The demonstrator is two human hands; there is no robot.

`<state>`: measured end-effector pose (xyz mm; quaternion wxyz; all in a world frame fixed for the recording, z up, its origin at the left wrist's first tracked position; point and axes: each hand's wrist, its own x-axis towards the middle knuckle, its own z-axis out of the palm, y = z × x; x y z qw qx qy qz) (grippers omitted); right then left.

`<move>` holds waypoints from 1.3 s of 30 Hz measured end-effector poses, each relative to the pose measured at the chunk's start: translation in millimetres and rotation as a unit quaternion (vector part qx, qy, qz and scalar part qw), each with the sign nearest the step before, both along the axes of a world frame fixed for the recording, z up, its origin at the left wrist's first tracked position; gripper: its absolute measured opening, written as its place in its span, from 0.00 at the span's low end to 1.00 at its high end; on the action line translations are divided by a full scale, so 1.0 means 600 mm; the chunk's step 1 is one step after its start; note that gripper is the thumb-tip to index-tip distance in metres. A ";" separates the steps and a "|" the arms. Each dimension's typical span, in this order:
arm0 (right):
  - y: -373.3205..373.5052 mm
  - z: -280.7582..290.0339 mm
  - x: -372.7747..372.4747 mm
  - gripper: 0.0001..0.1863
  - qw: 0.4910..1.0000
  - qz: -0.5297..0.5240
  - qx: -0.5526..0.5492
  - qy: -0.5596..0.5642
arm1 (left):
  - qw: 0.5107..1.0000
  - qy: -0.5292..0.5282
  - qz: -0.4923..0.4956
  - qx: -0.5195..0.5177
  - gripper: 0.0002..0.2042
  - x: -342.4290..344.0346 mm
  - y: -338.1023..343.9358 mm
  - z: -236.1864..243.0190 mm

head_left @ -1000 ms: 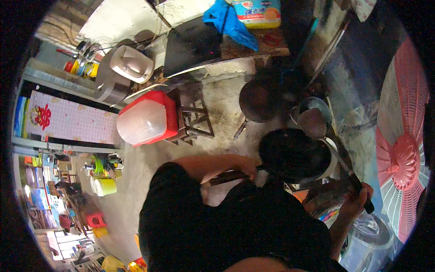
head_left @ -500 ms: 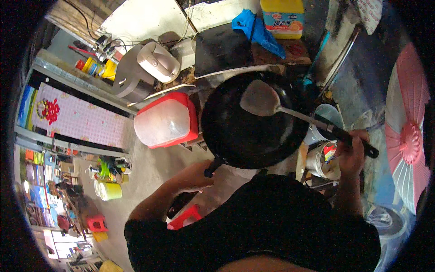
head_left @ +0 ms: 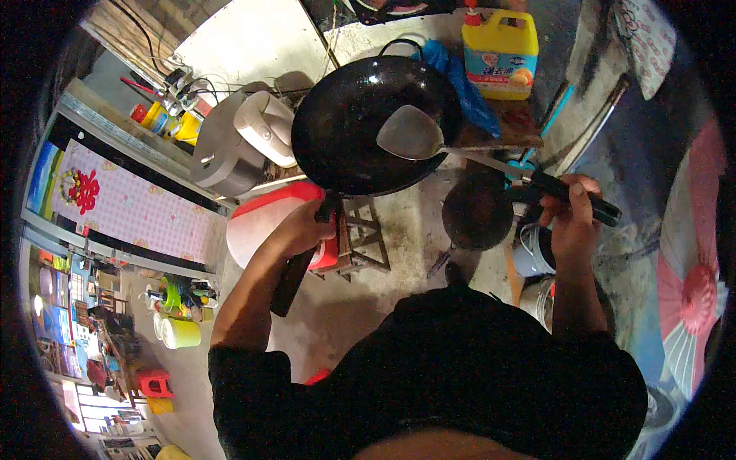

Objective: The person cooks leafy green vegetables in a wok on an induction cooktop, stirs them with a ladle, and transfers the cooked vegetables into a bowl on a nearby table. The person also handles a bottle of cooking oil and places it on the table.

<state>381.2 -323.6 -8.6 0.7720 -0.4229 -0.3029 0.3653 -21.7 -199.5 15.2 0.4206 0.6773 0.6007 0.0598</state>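
My left hand (head_left: pixel 308 227) is closed round the long dark handle of a black wok (head_left: pixel 345 130). The wok is held up at the counter, its small loop handle (head_left: pixel 401 47) on the far side. In my right hand (head_left: pixel 573 218) is the black grip of a metal wok spatula (head_left: pixel 414 134). Its blade lies over the wok's right part; whether they touch I cannot tell. Below the spatula shaft is a small dark round pan (head_left: pixel 477 215). A dark bar like its handle reaches toward my right hand; whether that hand grips it too is unclear.
A yellow jug (head_left: pixel 500 65) and blue plastic bag (head_left: pixel 481 107) stand behind the wok. To the left are a pale kettle (head_left: pixel 264 126), a grey cooker (head_left: pixel 228 157) and a red-rimmed box (head_left: pixel 264 215). Buckets (head_left: pixel 534 249) stand near my right forearm.
The wok has moved up and left, away from me, with my left hand on its handle. The spatula has shifted slightly left and up. The small dark pan has come into view.
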 end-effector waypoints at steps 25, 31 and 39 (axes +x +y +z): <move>0.490 -0.023 0.038 0.15 0.969 0.105 -0.094 -0.203 | 0.999 0.019 0.039 -0.016 0.18 0.018 0.335 -0.058; 0.518 -0.014 0.008 0.16 0.966 0.134 -0.121 -0.184 | 0.981 0.107 0.014 0.160 0.21 -0.019 0.353 -0.056; 0.522 -0.061 -0.009 0.23 0.967 0.167 -0.157 -0.113 | 0.962 0.167 -0.046 0.212 0.22 -0.027 0.353 -0.065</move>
